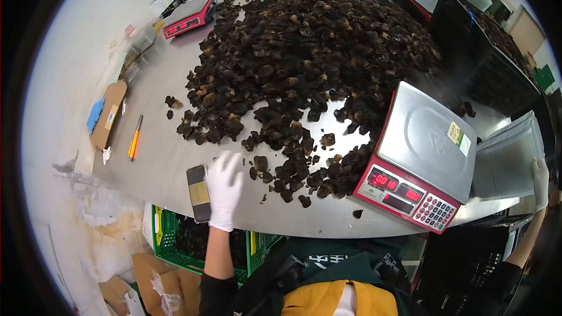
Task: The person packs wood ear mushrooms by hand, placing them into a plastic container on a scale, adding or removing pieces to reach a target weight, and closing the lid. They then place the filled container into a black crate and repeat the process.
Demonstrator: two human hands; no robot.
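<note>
My left hand (226, 190), in a white glove, is over the steel table just right of a smartphone (199, 194). Its fingers stretch forward, slightly blurred, and hold nothing. At the far right, my gloved right hand (540, 182) grips the outer side of a clear plastic container (508, 155). That container is tilted beside a red digital scale (430, 126), whose plate carries only a sticker. Loose dark brown curled pieces (291, 169), resembling wood ear mushrooms, lie between my left hand and the scale. Behind them rises a large heap (316, 52) of the same pieces.
A second red scale (190, 16) stands at the back left. An orange-handled tool (135, 138) and a piece of cardboard (110, 114) lie along the left edge. Black crates (492, 58) line the right side. Below the front edge is a green crate (167, 251).
</note>
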